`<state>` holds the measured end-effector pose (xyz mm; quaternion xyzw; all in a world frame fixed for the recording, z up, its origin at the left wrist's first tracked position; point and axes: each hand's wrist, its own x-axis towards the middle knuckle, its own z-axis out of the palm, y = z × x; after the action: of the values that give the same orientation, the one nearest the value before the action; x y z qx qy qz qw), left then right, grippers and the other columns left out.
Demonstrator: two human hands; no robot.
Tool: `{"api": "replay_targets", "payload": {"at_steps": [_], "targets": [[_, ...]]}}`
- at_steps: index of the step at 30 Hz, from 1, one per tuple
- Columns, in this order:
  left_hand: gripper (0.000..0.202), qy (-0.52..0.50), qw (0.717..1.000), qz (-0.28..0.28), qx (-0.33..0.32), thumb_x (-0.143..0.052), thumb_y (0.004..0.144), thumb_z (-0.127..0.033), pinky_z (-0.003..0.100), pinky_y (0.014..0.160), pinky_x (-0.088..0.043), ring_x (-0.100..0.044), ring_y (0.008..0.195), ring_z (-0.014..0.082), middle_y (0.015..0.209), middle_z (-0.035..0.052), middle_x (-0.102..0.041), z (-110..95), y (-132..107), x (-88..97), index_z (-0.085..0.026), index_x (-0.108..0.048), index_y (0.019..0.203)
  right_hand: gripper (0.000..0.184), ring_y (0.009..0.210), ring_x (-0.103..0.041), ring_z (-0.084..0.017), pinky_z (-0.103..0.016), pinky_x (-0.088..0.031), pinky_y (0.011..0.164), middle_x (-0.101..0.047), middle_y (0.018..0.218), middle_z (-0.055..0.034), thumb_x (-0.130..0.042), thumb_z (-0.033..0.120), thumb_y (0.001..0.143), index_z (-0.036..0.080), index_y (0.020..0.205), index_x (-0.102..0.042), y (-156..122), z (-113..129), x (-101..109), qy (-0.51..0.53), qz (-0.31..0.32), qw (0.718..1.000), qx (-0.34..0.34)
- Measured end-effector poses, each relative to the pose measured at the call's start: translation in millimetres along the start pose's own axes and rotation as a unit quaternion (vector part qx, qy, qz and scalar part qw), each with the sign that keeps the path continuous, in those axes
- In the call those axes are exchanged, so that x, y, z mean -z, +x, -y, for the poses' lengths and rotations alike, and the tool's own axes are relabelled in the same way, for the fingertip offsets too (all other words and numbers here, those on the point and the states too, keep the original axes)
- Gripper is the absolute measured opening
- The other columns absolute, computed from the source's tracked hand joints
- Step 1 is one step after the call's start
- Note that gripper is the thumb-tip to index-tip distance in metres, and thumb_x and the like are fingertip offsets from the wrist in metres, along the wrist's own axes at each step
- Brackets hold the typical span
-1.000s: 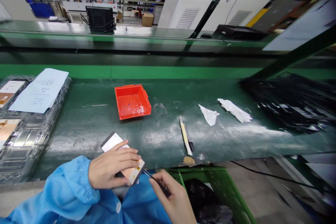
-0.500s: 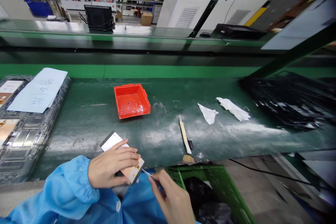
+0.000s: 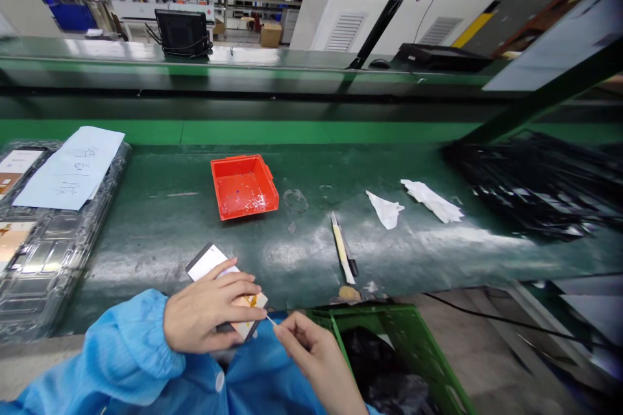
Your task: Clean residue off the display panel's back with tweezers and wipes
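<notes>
My left hand (image 3: 214, 311) is closed over a slim phone screen module (image 3: 205, 262), thumb along its near edge and fingers across its face. The module lies at a slant over the bench's front edge, its white end away from me. An orange-brown patch (image 3: 250, 301) shows near its lower right corner, partly under my fingers. My right hand (image 3: 316, 353) pinches a thin pale strip (image 3: 271, 321) between thumb and forefinger. The strip reaches toward my left index fingertip at the module's corner; whether it is joined to the module cannot be seen.
A red bin (image 3: 244, 187) sits on the green bench (image 3: 160, 233). To its right lie a knife with a pale handle (image 3: 343, 249), a dark pen-like item and white wipes (image 3: 384, 209). Clear trays (image 3: 43, 272) stand left, black parts (image 3: 530, 185) right. A green crate (image 3: 413, 337) is below.
The dark-handled metal tool that showed in my right hand is out of sight, and a pale strip is between the fingertips. My left index finger has stretched to the module's corner.
</notes>
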<state>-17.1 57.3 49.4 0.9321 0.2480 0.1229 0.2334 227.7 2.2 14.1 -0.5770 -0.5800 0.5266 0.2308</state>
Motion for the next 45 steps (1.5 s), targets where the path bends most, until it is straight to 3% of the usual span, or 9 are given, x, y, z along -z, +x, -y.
{"api": "replay_targets", "payload": {"at_steps": [5,13,18,22,25,30,34,41,45], "targets": [[0.044,0.036,0.999,-0.007,-0.005,-0.057,0.090,-0.036,0.058,0.115,-0.009,-0.044,0.128,0.0270,0.136,0.0082,-0.049,-2,1,-1.4,-0.031,-0.047,0.134,0.035,0.049,-0.036,-0.009,-0.021,-0.028,0.045,-0.038,0.055,0.0072,-0.051,0.046,0.090,0.020,0.068,-0.047,1,3,1,0.030,0.019,0.999,-0.018],[0.043,0.036,0.999,-0.003,0.002,-0.055,0.091,-0.037,0.059,0.115,-0.007,-0.046,0.126,0.0273,0.135,0.0104,-0.049,-5,1,-2.4,-0.030,-0.047,0.134,0.016,0.056,-0.056,-0.014,-0.022,-0.040,0.055,-0.054,0.064,0.0053,-0.047,0.038,0.094,0.024,0.086,-0.046,-10,9,-2,-0.130,-0.032,0.987,0.085],[0.047,0.016,1.000,-0.004,0.014,-0.058,0.089,-0.035,0.059,0.115,-0.006,-0.044,0.128,0.0283,0.135,0.0100,-0.050,-6,2,-0.2,-0.029,-0.045,0.135,0.022,0.062,-0.062,-0.015,-0.023,-0.043,0.059,-0.062,0.074,0.0009,-0.035,0.034,0.100,0.024,0.086,-0.048,-11,5,0,-0.194,-0.018,0.971,0.138],[0.060,-0.030,0.999,-0.003,0.026,-0.057,0.089,-0.039,0.052,0.118,-0.006,-0.041,0.131,0.0261,0.135,0.0106,-0.052,-4,1,0.7,-0.020,-0.034,0.141,0.025,0.056,-0.057,-0.014,-0.022,-0.041,0.056,-0.056,0.066,0.0032,-0.035,0.037,0.100,0.024,0.082,-0.048,-9,7,5,-0.176,-0.001,0.977,0.123],[0.060,-0.040,0.999,0.001,0.027,-0.056,0.090,-0.041,0.049,0.119,-0.006,-0.040,0.133,0.0257,0.136,0.0106,-0.052,-3,1,0.6,-0.017,-0.034,0.140,0.028,0.052,-0.052,-0.012,-0.021,-0.039,0.053,-0.050,0.058,0.0057,-0.038,0.041,0.099,0.023,0.079,-0.049,-6,12,8,-0.127,0.028,0.987,0.093],[0.056,-0.034,0.999,-0.011,0.019,-0.058,0.089,-0.039,0.052,0.118,-0.010,-0.043,0.130,0.0267,0.133,0.0101,-0.053,-3,1,0.3,-0.021,-0.039,0.138,0.037,0.044,-0.040,-0.009,-0.020,-0.032,0.044,-0.045,0.053,0.0074,-0.039,0.049,0.097,0.022,0.074,-0.048,0,11,11,-0.029,0.065,0.997,0.009],[0.046,0.007,1.000,-0.001,0.012,-0.058,0.089,-0.036,0.056,0.116,-0.011,-0.043,0.129,0.0283,0.135,0.0093,-0.050,-5,1,0.1,-0.029,-0.047,0.133,0.039,0.047,-0.038,-0.009,-0.020,-0.033,0.048,-0.039,0.051,0.0084,-0.041,0.053,0.095,0.021,0.073,-0.048,3,8,11,0.009,0.077,0.997,0.009],[0.046,0.008,1.000,-0.013,0.009,-0.057,0.090,-0.037,0.056,0.116,-0.011,-0.044,0.128,0.0282,0.134,0.0081,-0.051,-4,1,-1.3,-0.031,-0.046,0.134,0.024,0.054,-0.051,-0.012,-0.022,-0.038,0.057,-0.052,0.057,0.0067,-0.044,0.041,0.096,0.022,0.081,-0.048,-4,18,10,-0.057,0.095,0.993,0.039],[0.060,-0.015,1.000,-0.006,0.015,-0.057,0.090,-0.041,0.053,0.117,-0.008,-0.043,0.130,0.0272,0.134,0.0095,-0.053,-2,1,-0.7,-0.023,-0.034,0.143,0.028,0.061,-0.055,-0.014,-0.022,-0.039,0.059,-0.055,0.067,0.0038,-0.040,0.040,0.098,0.023,0.079,-0.051,-6,23,14,-0.117,0.071,0.988,0.071]]}}
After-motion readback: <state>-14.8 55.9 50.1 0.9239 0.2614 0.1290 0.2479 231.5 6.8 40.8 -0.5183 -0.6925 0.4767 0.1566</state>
